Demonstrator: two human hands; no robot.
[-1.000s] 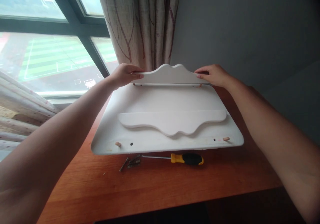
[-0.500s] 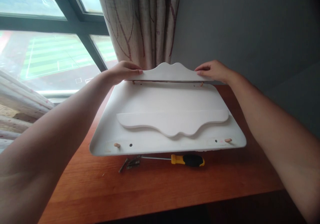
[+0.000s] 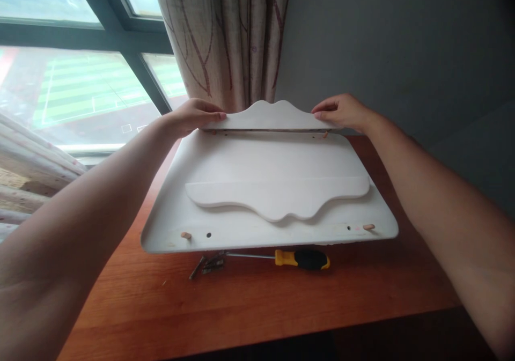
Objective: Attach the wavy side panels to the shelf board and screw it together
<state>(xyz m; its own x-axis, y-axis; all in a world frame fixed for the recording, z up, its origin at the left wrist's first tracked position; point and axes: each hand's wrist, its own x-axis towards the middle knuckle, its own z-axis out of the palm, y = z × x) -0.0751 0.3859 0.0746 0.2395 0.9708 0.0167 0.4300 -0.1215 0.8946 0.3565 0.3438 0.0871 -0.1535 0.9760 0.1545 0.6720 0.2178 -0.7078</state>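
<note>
A white wavy-edged board (image 3: pixel 270 117) stands on edge along the far side of a white panel (image 3: pixel 261 154). My left hand (image 3: pixel 199 114) pinches its left end, and my right hand (image 3: pixel 340 111) pinches its right end. Wooden dowels show just under the board's lower edge, near both ends; whether they sit in holes in it I cannot tell. A second white wavy board (image 3: pixel 277 197) lies flat on the panel. Along the panel's near edge, a left dowel (image 3: pixel 185 235) and a right dowel (image 3: pixel 368 227) stick up, each beside a dark hole.
On the reddish wooden table (image 3: pixel 241 307), in front of the panel, lie a yellow-and-black screwdriver (image 3: pixel 301 259) and several metal screws (image 3: pixel 207 264). Behind are a curtain (image 3: pixel 229 39) and a grey wall (image 3: pixel 394 50). A window (image 3: pixel 80 93) is at the left.
Both hands keep hold of the upright board, which has barely moved. The view has shifted very slightly.
</note>
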